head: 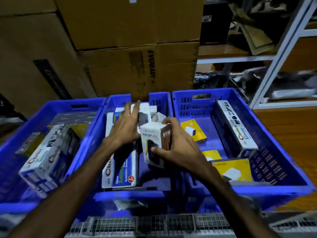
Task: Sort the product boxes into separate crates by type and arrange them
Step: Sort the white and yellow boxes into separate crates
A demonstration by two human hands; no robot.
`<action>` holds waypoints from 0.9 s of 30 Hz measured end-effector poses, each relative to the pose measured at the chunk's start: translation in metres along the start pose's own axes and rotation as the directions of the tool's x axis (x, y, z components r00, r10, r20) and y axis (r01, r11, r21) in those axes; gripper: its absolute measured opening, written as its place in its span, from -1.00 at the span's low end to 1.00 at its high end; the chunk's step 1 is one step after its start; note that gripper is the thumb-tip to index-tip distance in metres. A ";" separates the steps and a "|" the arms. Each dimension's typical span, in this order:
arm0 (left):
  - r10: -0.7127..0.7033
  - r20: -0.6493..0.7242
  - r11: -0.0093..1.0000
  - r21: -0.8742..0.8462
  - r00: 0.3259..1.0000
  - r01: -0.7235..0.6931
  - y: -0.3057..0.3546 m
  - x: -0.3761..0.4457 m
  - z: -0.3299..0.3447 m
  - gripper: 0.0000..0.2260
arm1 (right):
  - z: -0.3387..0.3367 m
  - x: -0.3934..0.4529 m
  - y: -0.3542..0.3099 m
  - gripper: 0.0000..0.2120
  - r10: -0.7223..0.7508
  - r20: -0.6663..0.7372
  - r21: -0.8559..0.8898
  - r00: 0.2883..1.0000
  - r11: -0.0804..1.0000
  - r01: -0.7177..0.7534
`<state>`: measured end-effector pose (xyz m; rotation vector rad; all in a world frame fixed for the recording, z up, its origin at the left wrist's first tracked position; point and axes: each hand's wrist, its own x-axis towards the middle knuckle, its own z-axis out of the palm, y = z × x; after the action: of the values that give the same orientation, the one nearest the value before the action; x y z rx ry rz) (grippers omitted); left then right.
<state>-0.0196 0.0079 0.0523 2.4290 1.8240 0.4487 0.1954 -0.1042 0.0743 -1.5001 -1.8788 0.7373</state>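
Three blue crates stand side by side: left crate (51,107), middle crate (157,98), right crate (257,103). My right hand (175,145) grips a white "Halley 20K 65W" power bank box (154,136) over the middle crate. My left hand (127,124) reaches deeper into that crate and closes on another white power bank box (145,109). A white and blue Choice extension socket box (120,172) lies in the middle crate below my hands. The left crate holds a similar Choice box (46,155). The right crate has yellow charger boxes (193,129) and a long Choice box (236,126).
Large brown cardboard cartons (120,40) are stacked behind the crates. A white metal shelving rack (274,57) with dark goods stands at the back right. A wire mesh surface (154,224) runs along the near edge under the crates.
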 end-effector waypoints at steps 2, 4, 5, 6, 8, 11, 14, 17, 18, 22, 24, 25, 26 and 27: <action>0.037 -0.007 0.994 0.107 0.999 -0.036 0.004 0.005 0.006 -0.06 | 0.012 0.004 -0.003 -0.38 -0.034 0.046 -0.159 0.998 0.986 0.041; 0.082 0.038 0.979 0.186 0.996 -0.088 0.004 0.009 0.013 0.04 | 0.018 0.004 0.001 -0.51 -0.017 0.078 -0.253 0.997 0.967 0.036; 0.108 0.076 0.973 0.198 0.991 -0.121 0.002 0.008 0.016 0.13 | 0.019 0.002 0.004 -0.55 0.002 0.070 -0.284 0.998 0.959 0.018; 0.134 0.110 0.972 0.177 0.985 -0.152 0.000 0.007 0.019 0.19 | 0.020 0.000 0.008 -0.57 0.014 0.043 -0.296 0.999 0.955 -0.001; 0.169 0.148 0.980 0.084 0.975 -0.182 -0.004 0.002 0.023 0.22 | 0.018 -0.004 0.012 -0.56 0.028 -0.029 -0.261 0.999 0.965 -0.035; 0.171 0.131 0.985 0.002 0.977 -0.173 -0.015 -0.013 0.022 0.19 | 0.019 -0.011 0.021 -0.63 0.038 -0.092 -0.194 0.995 0.979 -0.055; 0.157 0.072 0.985 -0.076 0.985 -0.152 -0.038 -0.035 0.019 0.03 | 0.024 -0.020 0.025 -0.69 0.024 -0.149 -0.128 0.989 0.991 -0.043; 0.171 0.050 0.973 -0.168 0.984 -0.160 -0.064 -0.063 0.013 -0.20 | 0.033 -0.032 0.019 -0.79 0.024 -0.199 -0.107 0.980 0.993 -0.046; 0.177 0.049 0.967 -0.192 0.983 -0.165 -0.070 -0.072 0.011 -0.26 | 0.035 -0.036 0.018 -0.83 0.027 -0.207 -0.104 0.978 0.993 -0.049; 0.203 0.083 0.942 -0.288 0.976 -0.171 -0.089 -0.112 0.002 -0.37 | 0.048 -0.052 0.012 -0.95 0.023 -0.260 -0.123 0.965 0.991 -0.057; 0.218 0.085 0.918 -0.357 0.972 -0.174 -0.090 -0.129 -0.001 -0.38 | 0.053 -0.061 0.008 -0.92 0.017 -0.285 -0.131 0.958 0.990 -0.056; 0.238 0.077 0.899 -0.395 0.968 -0.189 -0.089 -0.138 -0.001 -0.40 | 0.056 -0.066 0.005 -0.93 0.015 -0.299 -0.135 0.954 0.989 -0.058; 0.272 0.060 0.875 -0.431 0.960 -0.220 -0.085 -0.145 0.000 -0.42 | 0.058 -0.070 0.004 -0.94 0.017 -0.313 -0.139 0.950 0.988 -0.063; 0.309 0.037 0.851 -0.457 0.950 -0.259 -0.080 -0.153 0.001 -0.45 | 0.059 -0.076 0.002 -0.95 0.014 -0.329 -0.143 0.944 0.988 -0.065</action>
<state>-0.1318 -0.1137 0.0042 2.3343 1.1509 0.6576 0.1646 -0.1805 0.0252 -1.6452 -1.6846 0.3386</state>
